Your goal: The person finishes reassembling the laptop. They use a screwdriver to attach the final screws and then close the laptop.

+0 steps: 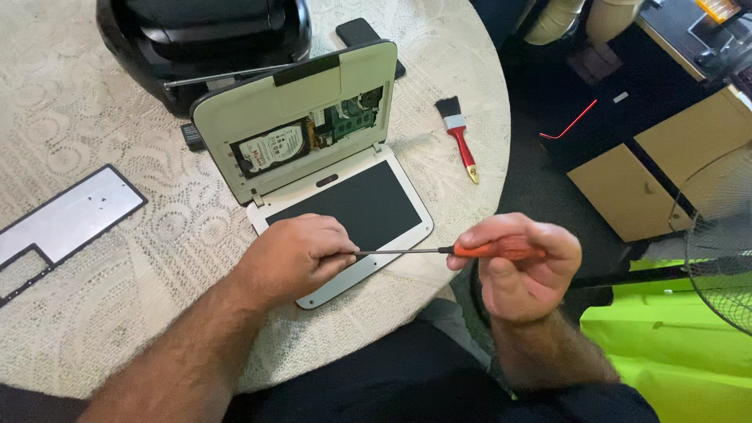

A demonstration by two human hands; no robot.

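Small white laptop (329,172) sits opened-up at worktop centre, drive bay exposed at 12 o'clock. My left hand (301,254) pinches the tip of the orange-handled screwdriver (439,251); right hand (521,270) wraps the handle at 3 o'clock. Looks like tip prep; next needs seating on a screw.
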